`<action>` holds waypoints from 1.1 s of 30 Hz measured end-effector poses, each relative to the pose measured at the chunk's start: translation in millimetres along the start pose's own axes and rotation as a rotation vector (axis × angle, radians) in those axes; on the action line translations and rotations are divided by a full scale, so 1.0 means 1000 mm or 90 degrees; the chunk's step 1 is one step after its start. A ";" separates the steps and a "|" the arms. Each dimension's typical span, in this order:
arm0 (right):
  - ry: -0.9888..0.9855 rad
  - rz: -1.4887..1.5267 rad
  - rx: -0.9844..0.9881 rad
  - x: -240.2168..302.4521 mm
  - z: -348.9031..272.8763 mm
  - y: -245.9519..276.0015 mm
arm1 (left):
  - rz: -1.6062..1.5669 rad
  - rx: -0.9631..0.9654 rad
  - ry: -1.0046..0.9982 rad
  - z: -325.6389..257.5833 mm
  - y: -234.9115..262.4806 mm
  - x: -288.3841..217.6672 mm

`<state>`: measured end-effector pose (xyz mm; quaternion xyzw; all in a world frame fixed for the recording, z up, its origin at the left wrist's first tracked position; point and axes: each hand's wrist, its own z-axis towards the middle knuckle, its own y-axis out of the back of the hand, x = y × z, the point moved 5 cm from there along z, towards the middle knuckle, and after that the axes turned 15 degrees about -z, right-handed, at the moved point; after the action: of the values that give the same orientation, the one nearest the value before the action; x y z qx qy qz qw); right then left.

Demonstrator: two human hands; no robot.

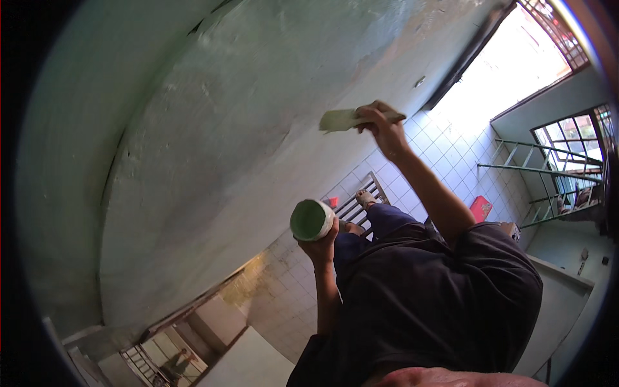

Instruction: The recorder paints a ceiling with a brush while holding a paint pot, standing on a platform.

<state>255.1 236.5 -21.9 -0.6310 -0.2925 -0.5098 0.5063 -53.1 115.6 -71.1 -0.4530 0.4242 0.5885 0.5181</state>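
My left hand (319,248) is wrapped round a white paint pot (330,219), tilted so that the green paint coating its inside shows. Higher up and to the right, my right hand (385,126) grips a flat paintbrush (342,120) by its handle. Pale green colours the brush's bristles, which point left toward a green-grey wall (219,142). Whether the bristles touch the wall I cannot tell; they look apart from it. Patches and uneven shades show on the wall's surface.
Under my feet is a slatted metal stand (380,187) on the white tiled floor (438,138). A red box (480,208) lies on the floor at the right. Beyond it stands a green metal ladder (516,166) near a barred window (570,138). A bright doorway opens at the far right.
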 end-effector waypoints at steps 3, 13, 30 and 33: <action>0.070 -0.252 0.038 0.021 0.007 -0.006 | 0.012 0.043 0.022 0.005 0.005 0.013; 0.127 -0.401 0.306 0.110 -0.029 -0.071 | 0.044 0.029 -0.050 0.035 0.009 -0.006; 0.301 -0.622 0.807 0.180 -0.091 -0.189 | 0.038 0.096 -0.008 0.021 0.032 -0.051; 0.308 -0.679 0.875 0.169 -0.109 -0.205 | 0.047 0.086 -0.020 0.007 0.040 -0.058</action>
<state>88.2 174.1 203.1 0.1544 -0.6719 -0.5084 0.5160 -90.3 105.6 -11.6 -0.3913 0.4713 0.5843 0.5322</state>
